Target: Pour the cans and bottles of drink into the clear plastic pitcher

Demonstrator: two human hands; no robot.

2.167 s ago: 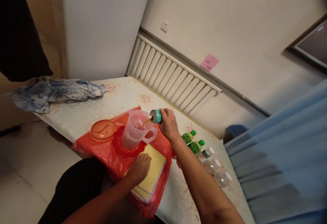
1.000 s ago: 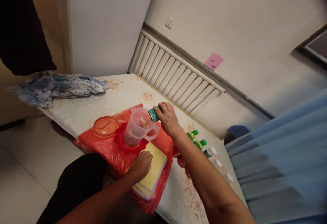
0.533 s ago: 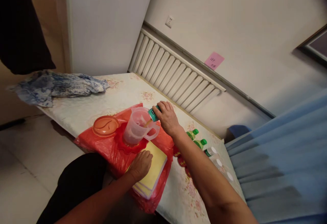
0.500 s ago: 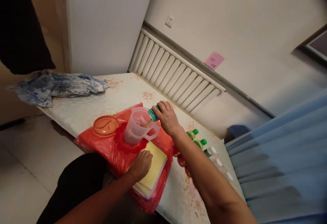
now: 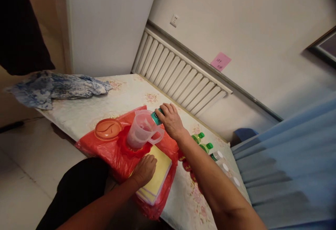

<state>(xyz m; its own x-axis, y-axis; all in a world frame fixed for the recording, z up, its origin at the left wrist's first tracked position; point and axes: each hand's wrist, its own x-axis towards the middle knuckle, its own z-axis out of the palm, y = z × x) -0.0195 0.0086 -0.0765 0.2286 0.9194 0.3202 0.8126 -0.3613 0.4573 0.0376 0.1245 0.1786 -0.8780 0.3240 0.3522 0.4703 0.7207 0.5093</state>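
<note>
My right hand grips a teal can, tipped with its mouth end toward the rim of a translucent plastic pitcher. The pitcher stands on a red scalloped dish, its handle facing right. Curled closed, my left hand rests on a folded yellow cloth or pad in front of the pitcher; its palm side is hidden. An orange round lid lies left of the pitcher. A red plastic bag is spread beneath these things.
Green-capped bottles, white-capped containers and red-topped items stand by my right forearm. A blue-and-white cloth lies at the table's far left. A radiator runs behind; a blue curtain hangs right.
The can has shifted slightly down and left, closer to the pitcher's rim. Pale liquid seen at its mouth earlier is no longer visible. My left hand has stayed in place.
</note>
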